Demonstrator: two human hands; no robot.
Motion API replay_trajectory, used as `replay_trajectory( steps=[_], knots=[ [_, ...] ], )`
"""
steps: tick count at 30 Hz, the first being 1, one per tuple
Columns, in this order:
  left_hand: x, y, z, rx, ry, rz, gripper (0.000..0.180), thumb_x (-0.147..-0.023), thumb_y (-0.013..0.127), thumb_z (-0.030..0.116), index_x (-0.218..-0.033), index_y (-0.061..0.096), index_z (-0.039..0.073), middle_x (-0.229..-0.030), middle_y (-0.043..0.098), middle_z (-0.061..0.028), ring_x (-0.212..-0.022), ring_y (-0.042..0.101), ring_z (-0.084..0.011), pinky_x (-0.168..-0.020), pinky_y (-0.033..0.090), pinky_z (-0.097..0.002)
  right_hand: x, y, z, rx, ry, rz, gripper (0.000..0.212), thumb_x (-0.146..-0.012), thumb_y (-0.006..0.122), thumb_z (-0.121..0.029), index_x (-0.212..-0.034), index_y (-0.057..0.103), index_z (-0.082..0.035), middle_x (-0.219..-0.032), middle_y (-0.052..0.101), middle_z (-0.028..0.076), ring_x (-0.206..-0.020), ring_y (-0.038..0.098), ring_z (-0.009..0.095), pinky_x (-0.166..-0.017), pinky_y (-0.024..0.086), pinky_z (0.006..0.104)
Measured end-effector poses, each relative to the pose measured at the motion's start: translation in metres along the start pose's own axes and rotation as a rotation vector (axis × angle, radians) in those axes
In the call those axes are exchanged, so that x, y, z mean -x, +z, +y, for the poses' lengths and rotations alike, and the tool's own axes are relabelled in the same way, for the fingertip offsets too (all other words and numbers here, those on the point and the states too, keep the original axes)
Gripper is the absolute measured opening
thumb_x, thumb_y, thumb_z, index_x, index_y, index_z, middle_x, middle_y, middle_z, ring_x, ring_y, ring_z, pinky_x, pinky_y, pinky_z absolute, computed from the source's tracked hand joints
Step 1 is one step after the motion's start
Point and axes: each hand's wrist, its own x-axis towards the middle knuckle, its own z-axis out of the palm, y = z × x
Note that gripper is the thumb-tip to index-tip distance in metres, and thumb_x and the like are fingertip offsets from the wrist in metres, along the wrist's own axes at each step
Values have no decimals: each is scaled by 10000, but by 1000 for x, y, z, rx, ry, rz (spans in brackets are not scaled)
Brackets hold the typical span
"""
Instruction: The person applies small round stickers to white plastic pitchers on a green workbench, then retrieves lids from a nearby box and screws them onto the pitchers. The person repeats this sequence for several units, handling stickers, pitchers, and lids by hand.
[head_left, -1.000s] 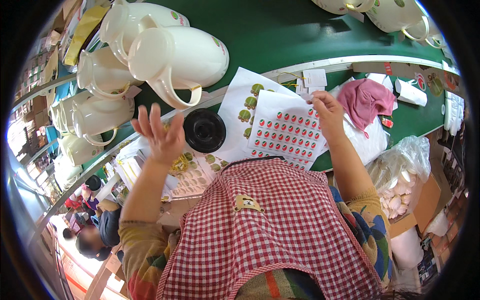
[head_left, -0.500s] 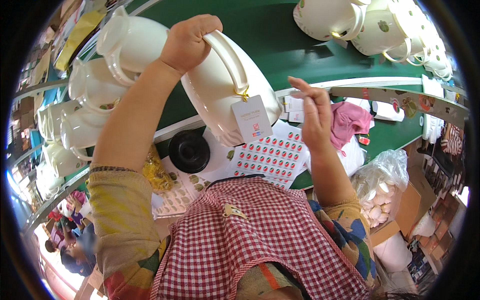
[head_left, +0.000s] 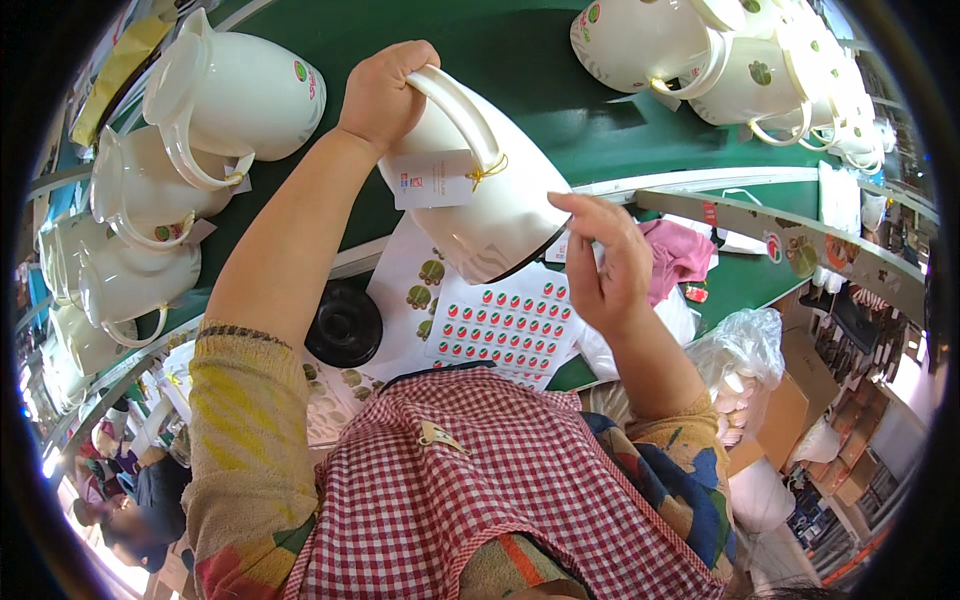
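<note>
My left hand (head_left: 388, 95) is closed round the upper end of the handle of a cream-white pitcher (head_left: 520, 170), which hangs tilted over the bench. A white card tag (head_left: 433, 180) dangles from that handle on a gold tie. My right hand (head_left: 610, 255) is at the pitcher's dark-rimmed base, its index finger stretched out to the edge and the other fingers loosely bent. Whether the fingertip touches the pitcher is hard to tell. Below the pitcher lies a sheet of red-and-green round stickers (head_left: 500, 335), beside a sheet with green printed motifs (head_left: 425, 285).
Tagged pitchers stand in a group at the left (head_left: 245, 95) and another at the far right (head_left: 645, 45). A black round disc (head_left: 343, 325) sits near my left forearm. A pink cloth (head_left: 675, 255), a metal rail (head_left: 800, 225) and a clear bag of white pieces (head_left: 745, 355) are at the right.
The tag has swung over to the left side of the handle. My right hand has come in against the pitcher's base. The whole view has shifted slightly.
</note>
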Motion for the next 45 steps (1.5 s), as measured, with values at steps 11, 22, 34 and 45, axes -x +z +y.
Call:
replay_trajectory(
  steps=[11,22,34,45],
  knots=[
    [-5,7,6,-16,-31,8,148,-760,534,-21,-816,584,107,-813,636,-93,-757,602,-326,-663,508,-365,-22,-1,38,398,-344,-343,271,-741,633,-130,-1007,597,-93,-990,657,33,-887,628,204,-710,468,319],
    [-6,8,7,-26,-31,18,140,-757,536,-12,-813,586,106,-820,644,-90,-763,606,-323,-669,512,-365,-24,-7,35,437,-411,-424,266,-737,636,-168,-985,565,-103,-1028,629,32,-870,604,185,-712,457,314],
    [-8,9,8,-15,-22,0,136,-759,534,-5,-815,588,108,-812,643,-86,-762,609,-322,-667,511,-374,-18,-9,37,430,-413,-424,266,-730,634,-166,-983,567,-123,-1045,616,14,-883,607,178,-709,466,311],
    [-7,11,8,-10,-30,2,148,-755,538,-12,-824,592,107,-825,648,-88,-766,613,-322,-675,515,-372,-15,-7,44,381,-395,-421,292,-741,640,-166,-1019,560,-126,-1070,626,20,-896,623,186,-716,472,313]
  ],
)
